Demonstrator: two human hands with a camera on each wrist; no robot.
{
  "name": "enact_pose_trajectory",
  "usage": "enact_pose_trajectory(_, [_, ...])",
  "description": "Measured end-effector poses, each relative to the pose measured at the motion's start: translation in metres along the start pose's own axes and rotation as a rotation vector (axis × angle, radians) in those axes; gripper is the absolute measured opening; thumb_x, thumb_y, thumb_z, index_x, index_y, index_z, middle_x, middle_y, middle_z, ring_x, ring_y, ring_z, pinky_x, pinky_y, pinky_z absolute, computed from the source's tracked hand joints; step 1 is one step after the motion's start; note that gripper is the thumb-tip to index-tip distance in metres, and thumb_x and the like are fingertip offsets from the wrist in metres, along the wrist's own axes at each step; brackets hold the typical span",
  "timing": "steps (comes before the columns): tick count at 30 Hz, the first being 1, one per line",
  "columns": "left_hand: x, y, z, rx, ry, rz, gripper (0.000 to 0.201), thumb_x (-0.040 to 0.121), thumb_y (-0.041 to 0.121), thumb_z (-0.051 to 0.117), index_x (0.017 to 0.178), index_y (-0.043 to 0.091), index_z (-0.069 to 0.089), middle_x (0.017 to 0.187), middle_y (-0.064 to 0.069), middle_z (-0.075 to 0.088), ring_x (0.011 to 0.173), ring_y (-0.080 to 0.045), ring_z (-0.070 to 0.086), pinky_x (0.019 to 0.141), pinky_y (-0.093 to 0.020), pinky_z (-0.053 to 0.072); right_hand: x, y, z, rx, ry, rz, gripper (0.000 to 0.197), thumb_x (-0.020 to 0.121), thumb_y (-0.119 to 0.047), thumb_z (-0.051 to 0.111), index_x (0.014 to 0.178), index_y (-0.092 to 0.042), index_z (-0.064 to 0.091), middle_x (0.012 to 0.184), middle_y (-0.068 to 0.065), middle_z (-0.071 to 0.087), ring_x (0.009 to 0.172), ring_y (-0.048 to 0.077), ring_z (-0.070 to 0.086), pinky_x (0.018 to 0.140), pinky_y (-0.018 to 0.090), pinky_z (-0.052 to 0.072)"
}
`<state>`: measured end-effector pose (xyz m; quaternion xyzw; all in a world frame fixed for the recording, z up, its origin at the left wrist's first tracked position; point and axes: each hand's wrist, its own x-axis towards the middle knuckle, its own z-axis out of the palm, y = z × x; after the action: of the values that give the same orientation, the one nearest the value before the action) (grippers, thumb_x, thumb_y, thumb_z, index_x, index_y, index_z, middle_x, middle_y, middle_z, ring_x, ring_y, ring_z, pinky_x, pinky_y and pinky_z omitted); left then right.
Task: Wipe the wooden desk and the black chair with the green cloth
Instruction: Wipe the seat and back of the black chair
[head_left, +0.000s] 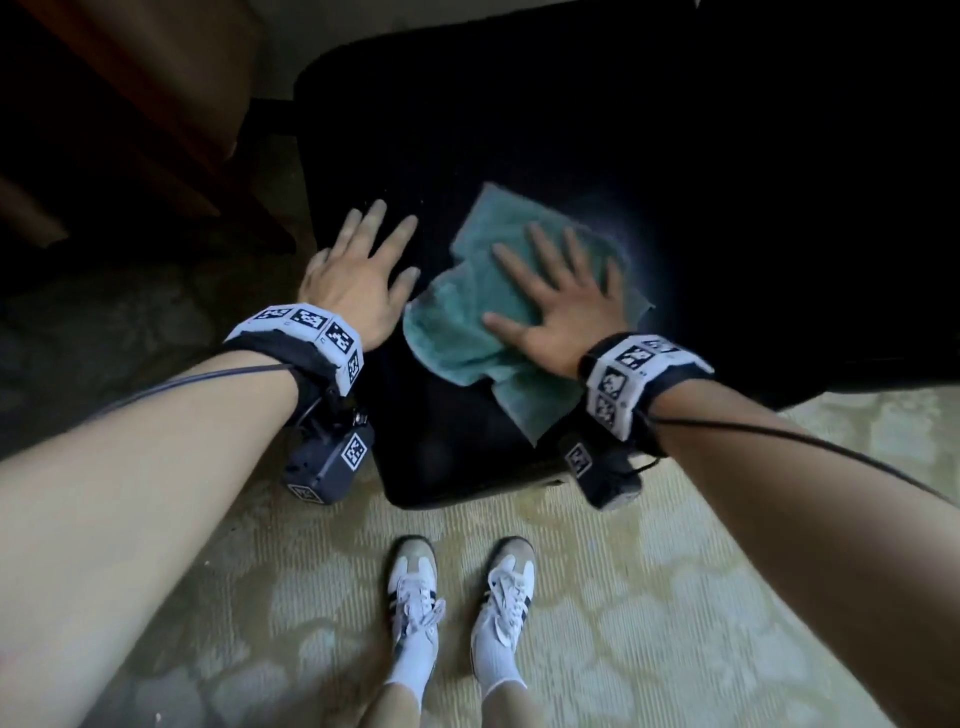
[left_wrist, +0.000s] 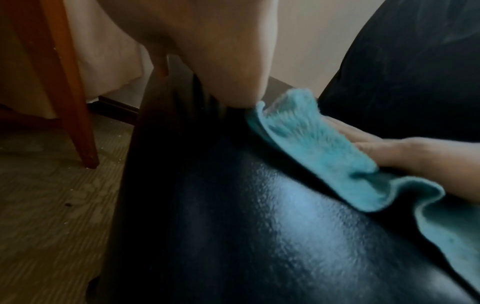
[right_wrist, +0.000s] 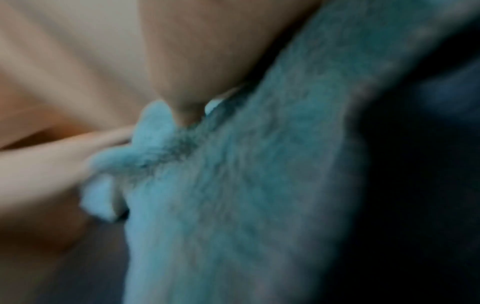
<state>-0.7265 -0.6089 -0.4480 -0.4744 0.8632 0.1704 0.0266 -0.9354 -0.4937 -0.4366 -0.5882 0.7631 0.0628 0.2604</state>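
The black chair (head_left: 467, 156) fills the upper middle of the head view, its glossy seat (left_wrist: 259, 226) catching light. A crumpled green cloth (head_left: 467, 322) lies on the seat. My right hand (head_left: 561, 291) lies flat on the cloth with fingers spread, pressing it down. My left hand (head_left: 363, 265) rests flat on the bare seat just left of the cloth, fingers straight. In the left wrist view the cloth (left_wrist: 324, 150) bunches against my right hand (left_wrist: 389, 152). The right wrist view is a blur of cloth (right_wrist: 246, 185) and palm. The desk top is out of view.
A reddish wooden leg (left_wrist: 75, 102) stands on the patterned carpet (head_left: 623, 597) left of the chair, with pale fabric (left_wrist: 109, 61) hanging behind it. My two white sneakers (head_left: 457, 592) stand on the carpet just in front of the seat edge.
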Motion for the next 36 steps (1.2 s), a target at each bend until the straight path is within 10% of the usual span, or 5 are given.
enact_pose_trajectory(5, [0.000, -0.003, 0.002, -0.092, -0.008, -0.006, 0.053, 0.101, 0.040, 0.037, 0.152, 0.033, 0.021, 0.162, 0.002, 0.007, 0.149, -0.019, 0.003, 0.116, -0.041, 0.020, -0.011, 0.009, 0.005, 0.027, 0.042, 0.309, 0.075, 0.087, -0.077, 0.020, 0.151, -0.048, -0.006, 0.161, -0.008, -0.022, 0.146, 0.026, -0.025, 0.115, 0.060, -0.012])
enact_pose_trajectory(14, [0.009, -0.011, -0.021, -0.206, 0.020, -0.082, 0.049, 0.101, 0.020, 0.039, 0.150, 0.024, 0.032, 0.159, -0.004, 0.021, 0.145, -0.023, 0.022, 0.115, -0.031, 0.022, -0.013, -0.078, 0.032, -0.157, 0.012, -0.317, 0.071, 0.088, -0.075, 0.027, 0.150, -0.053, -0.001, 0.161, -0.014, -0.015, 0.148, 0.017, -0.020, 0.116, 0.053, -0.015])
enact_pose_trajectory(21, [0.007, -0.009, -0.012, -0.246, -0.063, -0.196, 0.055, 0.103, 0.031, 0.038, 0.153, 0.025, 0.019, 0.162, -0.001, 0.006, 0.148, -0.022, 0.009, 0.117, -0.032, 0.017, 0.023, -0.005, -0.014, 0.159, 0.033, 0.351, 0.073, 0.088, -0.075, 0.020, 0.150, -0.049, -0.008, 0.160, -0.011, -0.022, 0.146, 0.021, -0.026, 0.117, 0.052, -0.014])
enact_pose_trajectory(30, [0.029, -0.028, -0.031, -0.260, 0.010, -0.192, 0.049, 0.088, 0.021, 0.059, 0.136, 0.020, 0.046, 0.139, -0.007, 0.041, 0.125, -0.031, 0.040, 0.102, -0.036, 0.035, 0.069, -0.079, -0.008, -0.141, 0.029, -0.312, 0.062, 0.095, -0.064, 0.021, 0.151, -0.049, -0.003, 0.162, -0.014, -0.015, 0.148, 0.017, -0.019, 0.117, 0.054, -0.011])
enact_pose_trajectory(36, [0.036, -0.026, -0.016, -0.423, 0.066, -0.376, 0.055, 0.093, 0.027, 0.057, 0.145, 0.021, 0.038, 0.147, -0.002, 0.034, 0.134, -0.027, 0.032, 0.108, -0.032, 0.029, 0.130, -0.011, -0.060, 0.035, 0.100, 0.226, 0.074, 0.086, -0.077, 0.017, 0.151, -0.049, -0.005, 0.162, -0.011, -0.016, 0.148, 0.022, -0.020, 0.117, 0.054, -0.010])
